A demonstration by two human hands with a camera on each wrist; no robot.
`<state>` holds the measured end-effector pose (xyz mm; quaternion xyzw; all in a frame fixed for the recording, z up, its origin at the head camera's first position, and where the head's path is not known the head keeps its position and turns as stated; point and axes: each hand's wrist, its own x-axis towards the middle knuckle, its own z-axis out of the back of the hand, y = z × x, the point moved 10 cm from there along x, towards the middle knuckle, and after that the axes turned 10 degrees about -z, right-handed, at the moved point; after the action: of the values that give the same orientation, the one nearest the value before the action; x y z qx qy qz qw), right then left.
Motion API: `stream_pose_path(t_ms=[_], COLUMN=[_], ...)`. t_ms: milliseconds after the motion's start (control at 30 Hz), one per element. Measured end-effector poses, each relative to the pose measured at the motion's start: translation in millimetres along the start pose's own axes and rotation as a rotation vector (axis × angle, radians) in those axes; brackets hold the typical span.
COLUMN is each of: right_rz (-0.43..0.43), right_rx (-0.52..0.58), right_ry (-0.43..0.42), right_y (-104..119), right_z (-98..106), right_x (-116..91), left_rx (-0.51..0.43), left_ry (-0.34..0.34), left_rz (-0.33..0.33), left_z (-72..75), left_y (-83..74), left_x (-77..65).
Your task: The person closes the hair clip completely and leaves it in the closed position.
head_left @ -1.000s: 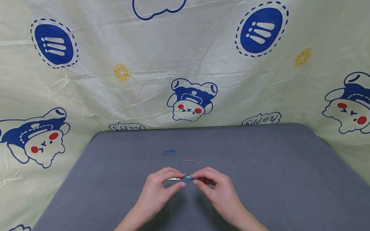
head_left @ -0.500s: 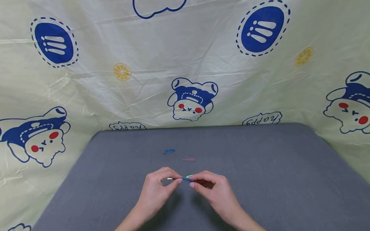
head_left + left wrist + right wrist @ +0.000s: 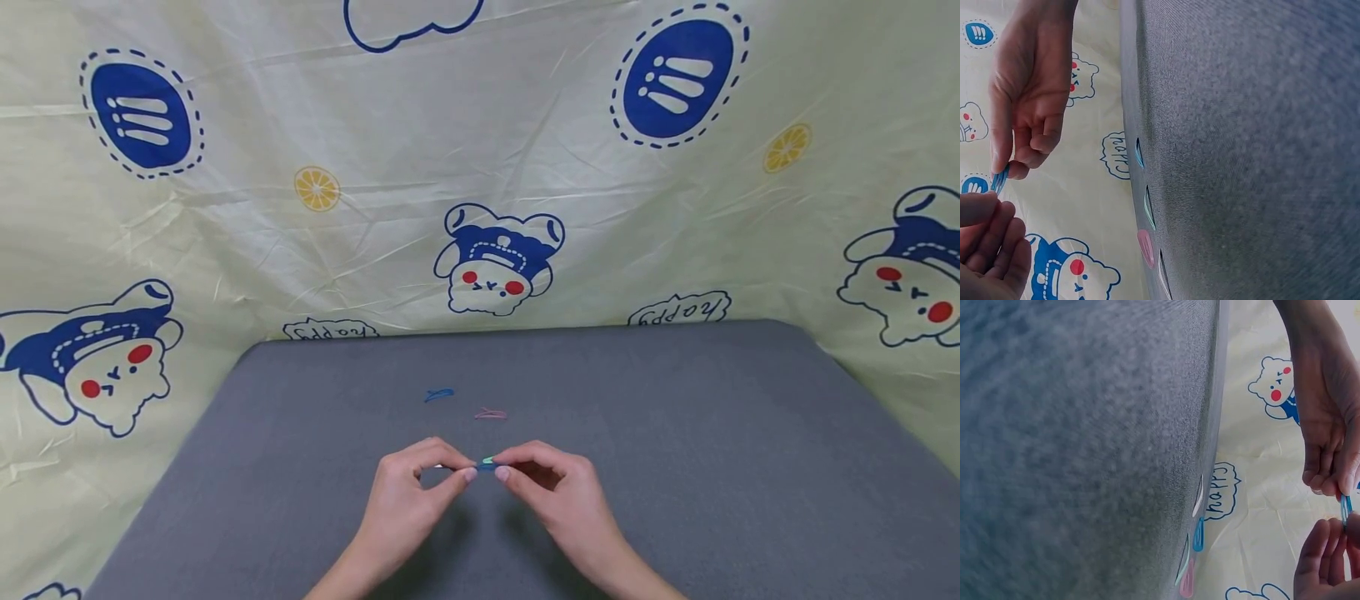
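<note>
Thumb and fingers of my left hand (image 3: 420,492) pinch one end of a blue snap hair clip (image 3: 487,467). My right hand (image 3: 551,492) pinches its other end, so the clip spans the small gap between the fingertips. It is held above the grey table, its ends hidden by the fingers. In the left wrist view the held blue clip (image 3: 999,180) shows slim parallel bars; the right wrist view also has this clip (image 3: 1345,508) between both hands. Just behind the fingertips, a green hair clip (image 3: 488,460) and a white hair clip (image 3: 438,466) are partly covered.
Farther back on the grey table (image 3: 712,467) lie another blue hair clip (image 3: 439,394) and a pink hair clip (image 3: 491,413). A pale printed cloth (image 3: 390,258) hangs behind the table and along its sides.
The held blue clip has gone from slanting to nearly level between the fingertips. Both hands have shifted only slightly, still pinching it. The clips on the table have not moved.
</note>
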<state>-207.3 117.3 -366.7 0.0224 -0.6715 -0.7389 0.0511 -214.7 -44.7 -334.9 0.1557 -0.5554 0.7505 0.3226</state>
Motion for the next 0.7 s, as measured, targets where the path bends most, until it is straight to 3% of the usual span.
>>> stream_pose_path(t_ms=[200,467,700], right_rz=[0.027,-0.011,-0.052], right_rx=[0.055,0.095,0.208], right_ry=[0.089,0.259,0.391], right_y=[-0.6,-5.9,-9.9], right_z=[-4.0,-10.9,-15.8], right_x=[3.2,5.3,4.9], left_rx=[-0.084,-0.209,-0.317], left_ry=[0.032,0.118,0.195], left_rz=[0.062,0.038,0.041], left_z=[-2.7,-10.3,-17.8], left_y=[7.5,11.6,13.3], left_x=[-0.4,1.2,0.2])
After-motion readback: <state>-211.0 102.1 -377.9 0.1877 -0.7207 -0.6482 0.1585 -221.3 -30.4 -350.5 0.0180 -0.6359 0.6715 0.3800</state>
